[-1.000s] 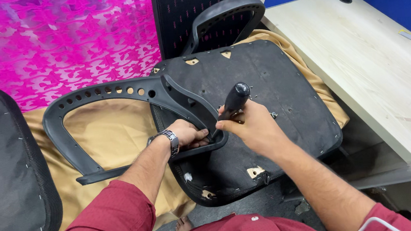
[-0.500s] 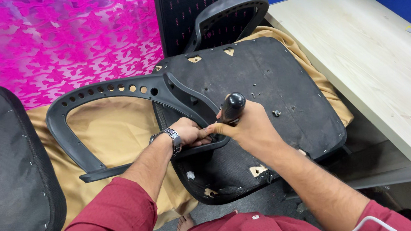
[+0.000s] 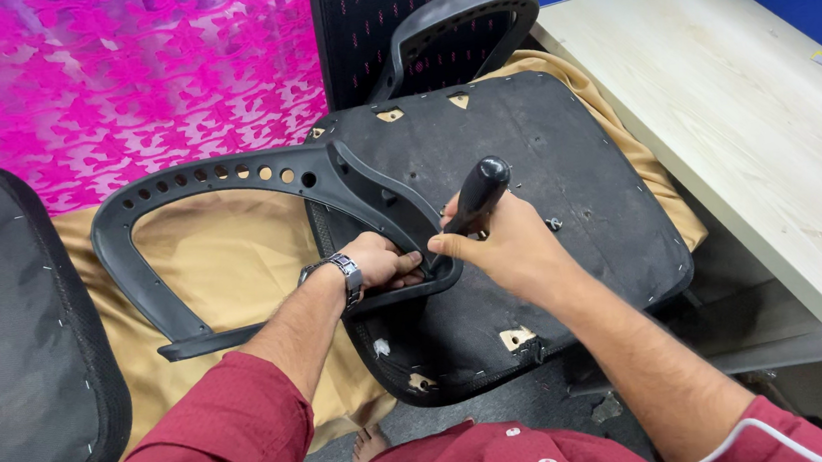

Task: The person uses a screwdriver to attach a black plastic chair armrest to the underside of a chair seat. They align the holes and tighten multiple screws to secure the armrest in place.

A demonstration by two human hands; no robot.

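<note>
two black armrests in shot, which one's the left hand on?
The perforated armrest lying across the upturned seat base: the left hand grips its bracket end. The other armrest is beyond the seat, untouched.

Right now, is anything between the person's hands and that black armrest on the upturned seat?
Nothing visible. The left hand already rests on the black armrest where it meets the upturned seat. The right hand grips a black-handled tool pointed down at that spot.
</note>
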